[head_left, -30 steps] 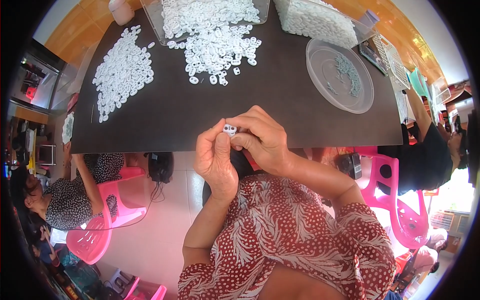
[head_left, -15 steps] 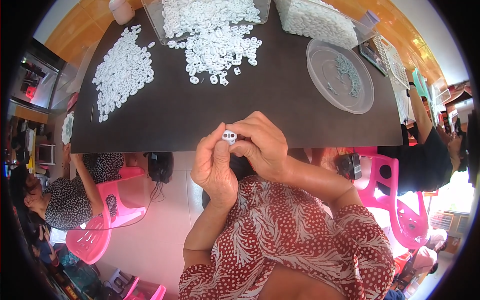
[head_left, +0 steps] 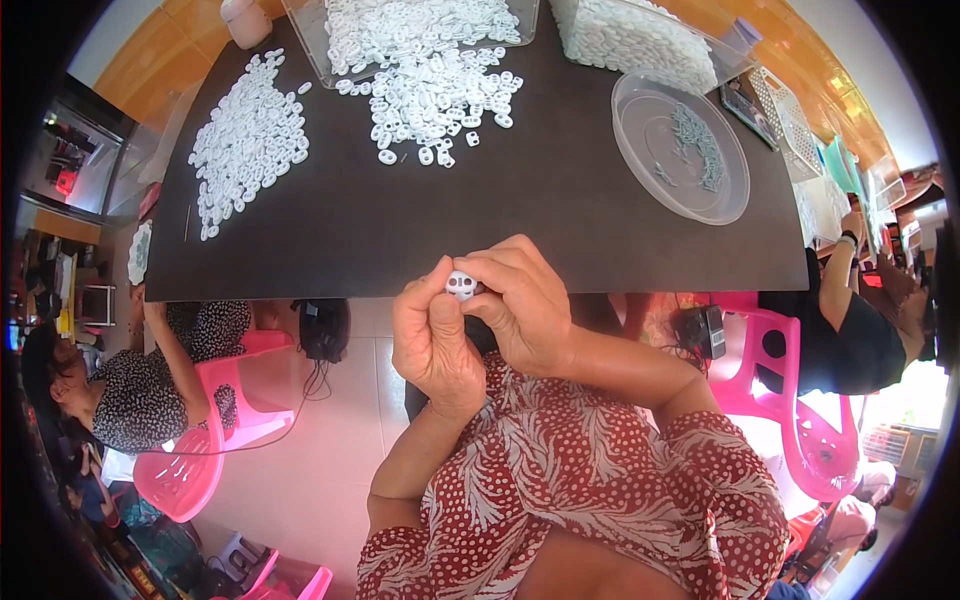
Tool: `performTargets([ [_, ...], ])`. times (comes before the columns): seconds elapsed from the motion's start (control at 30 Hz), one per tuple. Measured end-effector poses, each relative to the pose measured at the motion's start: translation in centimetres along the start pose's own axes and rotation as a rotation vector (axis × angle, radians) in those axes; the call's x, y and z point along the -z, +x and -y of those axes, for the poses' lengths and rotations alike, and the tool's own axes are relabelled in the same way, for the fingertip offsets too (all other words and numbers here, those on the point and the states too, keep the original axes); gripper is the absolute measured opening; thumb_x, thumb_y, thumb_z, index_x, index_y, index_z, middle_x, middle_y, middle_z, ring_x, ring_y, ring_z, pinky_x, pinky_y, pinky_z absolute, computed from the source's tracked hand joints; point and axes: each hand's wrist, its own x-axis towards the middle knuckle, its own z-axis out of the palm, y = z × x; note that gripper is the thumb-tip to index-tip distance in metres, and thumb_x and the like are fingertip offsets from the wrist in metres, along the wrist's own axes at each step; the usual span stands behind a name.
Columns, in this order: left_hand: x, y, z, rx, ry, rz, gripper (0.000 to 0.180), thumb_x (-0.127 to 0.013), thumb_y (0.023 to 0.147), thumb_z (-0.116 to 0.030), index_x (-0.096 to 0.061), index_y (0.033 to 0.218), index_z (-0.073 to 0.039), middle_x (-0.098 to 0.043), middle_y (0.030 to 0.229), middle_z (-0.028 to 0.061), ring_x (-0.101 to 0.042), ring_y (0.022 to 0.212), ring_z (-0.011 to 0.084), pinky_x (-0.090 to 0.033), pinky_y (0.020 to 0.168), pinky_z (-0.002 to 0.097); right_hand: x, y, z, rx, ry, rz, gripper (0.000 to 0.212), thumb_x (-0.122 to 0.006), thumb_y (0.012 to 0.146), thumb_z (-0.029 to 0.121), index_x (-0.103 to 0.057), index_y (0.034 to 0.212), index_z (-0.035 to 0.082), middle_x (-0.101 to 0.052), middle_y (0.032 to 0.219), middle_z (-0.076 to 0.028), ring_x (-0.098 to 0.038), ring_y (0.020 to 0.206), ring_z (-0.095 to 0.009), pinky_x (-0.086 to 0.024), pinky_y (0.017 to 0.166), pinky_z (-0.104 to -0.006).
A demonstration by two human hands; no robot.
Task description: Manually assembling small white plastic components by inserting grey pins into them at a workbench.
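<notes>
Pinching small white two-hole piece [head_left: 461, 285] between both hands at near edge of dark table [head_left: 560, 210]. Left hand [head_left: 436, 335] fingers clamped underneath, right hand [head_left: 522, 300] fingers closing on top. Keeping grip square and steady is seeming best.

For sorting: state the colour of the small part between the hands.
White small part, with dark holes; the head view shows it best.

Most of the small white plastic piece [head_left: 461, 285] is hidden between the fingertips of the left hand [head_left: 432, 335] and right hand [head_left: 525, 305]. At the table's far edge, the clear tray [head_left: 420, 30] of white pieces is cut off. The grey bits in the round clear dish [head_left: 650, 150] are too small to identify.
</notes>
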Motion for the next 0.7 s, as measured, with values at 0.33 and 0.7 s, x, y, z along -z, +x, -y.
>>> performTargets([
  [0.33, -1.0, -1.5, -1.2, 0.038, -0.009, 0.010, 0.026, -0.050, 0.096, -0.017, -0.054, 0.112, 0.004, -0.058, 0.097, 0.0067, -0.054, 0.087, 0.0100, -0.046, 0.078, 0.0248, 0.6, -0.7, 1.1, 0.035, 0.012, -0.093, 0.030, -0.067, 0.079, 0.011, -0.056, 0.102, -0.005, -0.060, 0.089, -0.014, -0.056, 0.073, -0.027, -0.046, 0.062, -0.0339],
  [0.7, -2.0, -1.9, -1.9, -0.058, 0.095, 0.029, 0.024, -0.048, 0.097, -0.019, -0.055, 0.108, 0.002, -0.058, 0.097, 0.0050, -0.054, 0.087, 0.0081, -0.046, 0.079, 0.0237, 0.5, -0.7, 1.3, 0.051, 0.037, -0.157, 0.025, -0.064, 0.082, 0.012, -0.055, 0.099, -0.004, -0.058, 0.084, -0.012, -0.053, 0.069, -0.026, -0.045, 0.059, -0.0332],
])
